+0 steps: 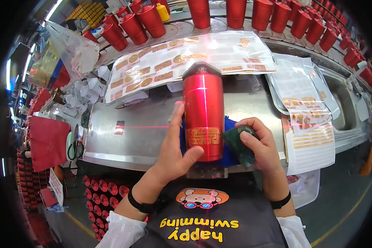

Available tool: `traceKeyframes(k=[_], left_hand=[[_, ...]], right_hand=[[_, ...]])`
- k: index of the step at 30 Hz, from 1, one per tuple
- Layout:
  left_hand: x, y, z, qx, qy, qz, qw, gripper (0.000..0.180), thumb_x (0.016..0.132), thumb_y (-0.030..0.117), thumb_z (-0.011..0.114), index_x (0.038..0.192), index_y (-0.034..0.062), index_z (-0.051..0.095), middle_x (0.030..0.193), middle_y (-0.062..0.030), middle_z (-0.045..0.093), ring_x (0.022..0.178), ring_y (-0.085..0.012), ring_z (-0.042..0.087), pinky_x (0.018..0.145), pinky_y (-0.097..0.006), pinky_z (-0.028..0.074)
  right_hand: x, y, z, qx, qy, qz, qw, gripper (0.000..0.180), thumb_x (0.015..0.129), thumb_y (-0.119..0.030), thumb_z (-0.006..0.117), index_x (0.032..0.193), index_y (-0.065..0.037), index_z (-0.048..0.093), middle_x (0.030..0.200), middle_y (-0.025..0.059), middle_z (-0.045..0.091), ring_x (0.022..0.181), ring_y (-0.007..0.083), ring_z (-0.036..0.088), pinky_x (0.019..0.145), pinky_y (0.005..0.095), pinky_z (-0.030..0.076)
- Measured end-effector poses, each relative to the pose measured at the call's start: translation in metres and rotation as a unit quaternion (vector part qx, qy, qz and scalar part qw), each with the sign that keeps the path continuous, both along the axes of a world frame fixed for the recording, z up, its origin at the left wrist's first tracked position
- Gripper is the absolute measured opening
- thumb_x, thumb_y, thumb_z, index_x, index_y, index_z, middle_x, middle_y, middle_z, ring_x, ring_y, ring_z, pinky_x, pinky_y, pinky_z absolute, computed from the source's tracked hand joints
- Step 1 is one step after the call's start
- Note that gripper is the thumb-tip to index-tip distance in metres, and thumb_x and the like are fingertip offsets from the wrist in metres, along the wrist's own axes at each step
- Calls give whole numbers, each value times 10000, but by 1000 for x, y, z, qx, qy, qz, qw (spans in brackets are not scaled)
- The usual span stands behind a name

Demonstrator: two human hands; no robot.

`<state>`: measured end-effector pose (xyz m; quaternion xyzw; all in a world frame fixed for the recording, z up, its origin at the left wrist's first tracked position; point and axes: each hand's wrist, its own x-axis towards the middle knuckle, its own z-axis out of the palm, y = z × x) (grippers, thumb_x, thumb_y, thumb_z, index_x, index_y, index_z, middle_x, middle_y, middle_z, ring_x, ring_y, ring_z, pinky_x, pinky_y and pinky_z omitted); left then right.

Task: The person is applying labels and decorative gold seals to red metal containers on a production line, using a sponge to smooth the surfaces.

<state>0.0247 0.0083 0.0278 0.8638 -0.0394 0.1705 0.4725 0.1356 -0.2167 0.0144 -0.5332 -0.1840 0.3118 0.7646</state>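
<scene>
**Desk:** What did the frame show at the bench?

**Photographer:** A worker steadied a red metal canister (203, 111) lying lengthwise on a steel workbench (144, 124), its capped end pointing away from the body. It rested on a blue cloth (231, 124) near the bench's front edge. A red laser cross ran down the canister and across the bench, over a gold patterned band (203, 135) near the canister's closer end.

**Desk:** And the hands?

**Photographer:** The left hand (175, 153) lay flat against the canister's left side, fingers stretched out, thumb pressed to its lower front; it braced rather than clasped. The right hand (258, 144) curled around a dark green pad (237, 144), held against the canister's right side just beside the gold band.

**Desk:** Surroundings?

**Photographer:** Clear sheets of gold decals (182, 58) lay beyond the canister, with more decal sheets (308, 111) to the right. Rows of red canisters (277, 16) stood along the back. More were stacked under the bench (103, 186), lower left.
</scene>
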Motion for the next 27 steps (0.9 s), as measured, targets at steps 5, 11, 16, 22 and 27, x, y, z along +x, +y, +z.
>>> traceKeyframes(k=[5, 11, 16, 22, 27], left_hand=[[9, -1, 14, 32, -58, 31, 997, 538, 952, 242, 581, 1392, -20, 414, 1532, -298, 266, 1433, -398, 285, 1149, -424, 241], [25, -9, 33, 104, -63, -8, 993, 286, 877, 76, 582, 1158, 37, 619, 1546, -305, 243, 1428, -442, 260, 1143, -447, 243], [31, -17, 42, 229, -62, -9, 971, 253, 854, 59, 574, 1097, 68, 646, 1547, -285, 264, 1447, -448, 210, 1165, -474, 183], [33, -16, 39, 191, -67, -23, 979, 165, 799, 51, 620, 954, 100, 646, 1504, -291, 324, 1402, -467, 255, 1158, -525, 156], [32, -14, 34, 179, -107, -26, 978, 186, 801, 54, 624, 983, 91, 638, 1471, -286, 367, 1383, -476, 274, 1147, -525, 188]], right_hand=[[1, -3, 0, 4, -6, 18, 1000, 237, 943, -109, 600, 1153, -4, 573, 981, 16, 629, 876, 53, 566, 781, 220, 475], [0, 0, 1, 4, -11, 25, 1000, 242, 944, -114, 602, 1156, -3, 570, 1002, 23, 632, 902, 65, 575, 805, 230, 484], [-1, 2, 3, 22, -22, 25, 999, 254, 946, -115, 600, 1174, -8, 565, 1023, 24, 632, 937, 76, 582, 827, 238, 486], [-7, 5, 12, 40, -64, -31, 997, 228, 950, -103, 584, 1160, -14, 591, 1190, 103, 610, 1026, 133, 597, 844, 255, 489], [-5, 17, 24, -127, -368, -58, 919, 191, 850, -160, 707, 983, -33, 657, 1249, 224, 548, 1070, 268, 595, 770, 337, 507]])
